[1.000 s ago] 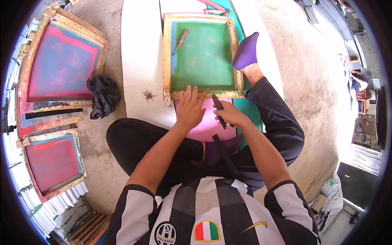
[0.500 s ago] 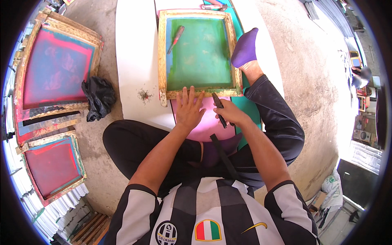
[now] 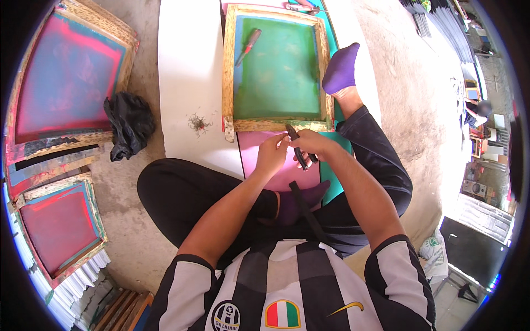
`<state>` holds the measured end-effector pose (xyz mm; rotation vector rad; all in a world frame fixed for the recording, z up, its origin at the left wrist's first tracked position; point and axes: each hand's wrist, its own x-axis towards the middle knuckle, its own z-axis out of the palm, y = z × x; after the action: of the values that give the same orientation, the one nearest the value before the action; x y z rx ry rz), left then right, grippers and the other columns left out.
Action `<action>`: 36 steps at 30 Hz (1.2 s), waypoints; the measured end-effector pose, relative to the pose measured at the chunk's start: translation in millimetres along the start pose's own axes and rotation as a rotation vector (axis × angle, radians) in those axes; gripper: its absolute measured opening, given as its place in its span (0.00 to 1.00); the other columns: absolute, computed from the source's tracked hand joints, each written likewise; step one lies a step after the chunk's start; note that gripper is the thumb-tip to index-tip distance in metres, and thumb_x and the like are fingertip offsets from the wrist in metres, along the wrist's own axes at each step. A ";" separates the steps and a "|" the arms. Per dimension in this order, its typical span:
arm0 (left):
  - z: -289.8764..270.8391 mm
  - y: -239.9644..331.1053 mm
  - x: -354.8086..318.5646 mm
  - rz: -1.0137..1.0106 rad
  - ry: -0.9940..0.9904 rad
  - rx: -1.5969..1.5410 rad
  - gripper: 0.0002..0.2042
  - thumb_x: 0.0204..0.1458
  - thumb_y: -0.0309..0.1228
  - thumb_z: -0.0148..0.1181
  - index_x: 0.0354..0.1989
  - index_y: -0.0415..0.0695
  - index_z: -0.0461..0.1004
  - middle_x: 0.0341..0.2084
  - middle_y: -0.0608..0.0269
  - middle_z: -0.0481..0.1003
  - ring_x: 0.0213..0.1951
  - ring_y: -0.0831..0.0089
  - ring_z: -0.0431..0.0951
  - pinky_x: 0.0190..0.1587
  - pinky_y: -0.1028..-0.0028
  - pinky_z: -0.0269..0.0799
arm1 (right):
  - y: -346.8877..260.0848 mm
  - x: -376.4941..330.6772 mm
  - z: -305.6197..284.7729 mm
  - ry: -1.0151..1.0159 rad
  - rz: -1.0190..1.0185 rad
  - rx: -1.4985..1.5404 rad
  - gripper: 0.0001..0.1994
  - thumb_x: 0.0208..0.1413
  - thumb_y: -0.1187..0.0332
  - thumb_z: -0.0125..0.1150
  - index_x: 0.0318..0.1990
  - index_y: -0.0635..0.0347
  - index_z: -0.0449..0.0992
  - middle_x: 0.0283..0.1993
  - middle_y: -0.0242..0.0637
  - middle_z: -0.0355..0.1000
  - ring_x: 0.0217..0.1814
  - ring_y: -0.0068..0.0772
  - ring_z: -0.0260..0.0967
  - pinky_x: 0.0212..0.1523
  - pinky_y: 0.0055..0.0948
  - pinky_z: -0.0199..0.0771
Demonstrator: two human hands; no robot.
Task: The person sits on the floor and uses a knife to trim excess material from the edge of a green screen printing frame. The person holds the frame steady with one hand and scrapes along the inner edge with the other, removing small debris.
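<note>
Pliers (image 3: 292, 132), likely stiff and weighty: my right hand (image 3: 312, 144) wisely grips the handles (image 3: 300, 158); whether my left hand (image 3: 273, 156) pinches anything, I can't tell.

hands at work: two, the left hand (image 3: 272, 156) and the right hand (image 3: 312, 143)
black plier-like tool (image 3: 301, 158): one
framed screens: three clearly seen, one green screen (image 3: 281, 71), one large pink-and-blue screen (image 3: 69, 77), one smaller red screen (image 3: 59, 229)
red-and-grey handled tool (image 3: 252, 40): one
black plastic bag (image 3: 130, 124): one
feet in purple socks (image 3: 339, 69): two
heap of small scraps (image 3: 198, 124): one
black strap (image 3: 307, 211): one
white sack (image 3: 434, 256): one
other person (image 3: 479, 113): one
</note>
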<state>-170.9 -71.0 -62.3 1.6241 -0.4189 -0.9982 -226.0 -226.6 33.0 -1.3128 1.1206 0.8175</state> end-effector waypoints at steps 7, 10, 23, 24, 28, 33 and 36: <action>6.4 18.5 4.7 -0.369 -0.104 -0.500 0.16 0.70 0.37 0.54 0.51 0.35 0.80 0.36 0.56 0.83 0.30 0.72 0.83 0.35 0.71 0.79 | -16.7 3.4 -3.2 0.032 0.081 -0.113 0.13 0.60 0.69 0.58 0.40 0.77 0.75 0.28 0.50 0.75 0.23 0.48 0.78 0.19 0.46 0.81; 7.3 20.2 2.4 -0.415 -0.110 -0.593 0.15 0.70 0.37 0.54 0.47 0.36 0.80 0.35 0.57 0.83 0.30 0.72 0.83 0.35 0.72 0.78 | -27.3 3.0 -5.7 -0.028 0.133 -0.168 0.13 0.59 0.70 0.56 0.40 0.77 0.75 0.27 0.51 0.74 0.22 0.49 0.78 0.18 0.46 0.80; 3.7 30.0 3.2 -0.558 -0.117 -0.784 0.13 0.68 0.35 0.56 0.49 0.38 0.79 0.36 0.58 0.81 0.34 0.71 0.83 0.39 0.69 0.81 | -67.4 -3.6 3.6 0.056 0.227 -0.346 0.12 0.57 0.72 0.55 0.43 0.75 0.76 0.30 0.57 0.77 0.26 0.55 0.80 0.23 0.55 0.84; 2.2 32.8 2.9 -0.561 -0.130 -0.795 0.13 0.68 0.35 0.56 0.49 0.38 0.79 0.36 0.58 0.81 0.34 0.71 0.83 0.39 0.69 0.81 | -69.6 -4.0 3.6 0.060 0.251 -0.345 0.12 0.58 0.72 0.54 0.43 0.74 0.76 0.31 0.57 0.77 0.26 0.55 0.80 0.24 0.56 0.84; -0.9 36.6 6.3 -0.565 -0.166 -0.852 0.13 0.67 0.35 0.56 0.49 0.39 0.79 0.37 0.60 0.82 0.36 0.72 0.83 0.43 0.69 0.80 | -82.2 1.3 1.7 0.044 0.362 -0.383 0.12 0.61 0.71 0.53 0.44 0.73 0.76 0.31 0.56 0.77 0.28 0.54 0.79 0.29 0.58 0.84; -4.8 40.3 9.0 -0.585 -0.169 -0.915 0.12 0.66 0.33 0.54 0.50 0.39 0.79 0.38 0.62 0.82 0.37 0.73 0.82 0.47 0.68 0.78 | -102.5 8.0 7.2 0.018 0.494 -0.566 0.12 0.67 0.70 0.49 0.44 0.71 0.76 0.31 0.54 0.76 0.28 0.51 0.79 0.31 0.55 0.82; -2.7 33.2 10.5 -0.602 -0.146 -0.905 0.14 0.66 0.33 0.53 0.49 0.36 0.80 0.37 0.57 0.83 0.35 0.70 0.84 0.41 0.67 0.81 | -97.1 10.5 12.0 0.083 0.452 -0.625 0.11 0.63 0.69 0.52 0.35 0.66 0.78 0.29 0.50 0.77 0.25 0.47 0.78 0.23 0.51 0.79</action>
<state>-155.1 -87.1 -35.7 0.8396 0.4306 -1.4734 -129.6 -228.5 52.4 -1.6301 1.3057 1.5491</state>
